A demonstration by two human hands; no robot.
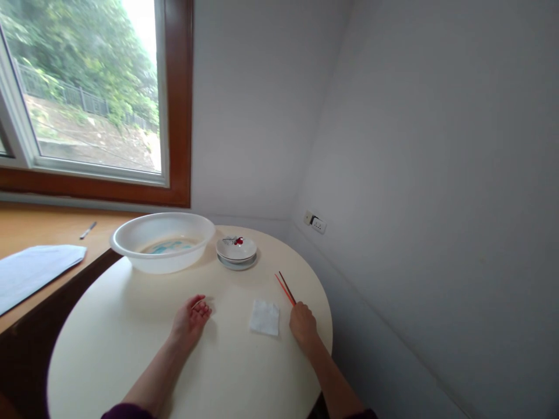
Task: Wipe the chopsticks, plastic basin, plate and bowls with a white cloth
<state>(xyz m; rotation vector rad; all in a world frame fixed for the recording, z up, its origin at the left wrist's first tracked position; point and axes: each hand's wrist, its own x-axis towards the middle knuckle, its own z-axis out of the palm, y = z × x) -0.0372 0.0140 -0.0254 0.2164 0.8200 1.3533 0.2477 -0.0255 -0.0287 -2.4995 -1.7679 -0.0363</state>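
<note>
My right hand (303,326) is closed round a pair of chopsticks (286,289), one orange and one dark brown. Their tips point up and to the left, slightly apart. On the round cream table, a folded white cloth or tissue (264,318) lies flat just left of that hand. My left hand (192,319) rests with its palm turned inward and its fingers loosely curled, and nothing shows in it. Beyond both hands, a white dish with a red flower pattern (236,249) sits stacked on another dish or plate.
A large translucent white basin (163,265) stands at the table's back left, with something blue at its bottom. A wooden ledge (98,224) at the left bears papers (37,270) and a pen (88,230). A wall socket (318,224) and the wall border the right side.
</note>
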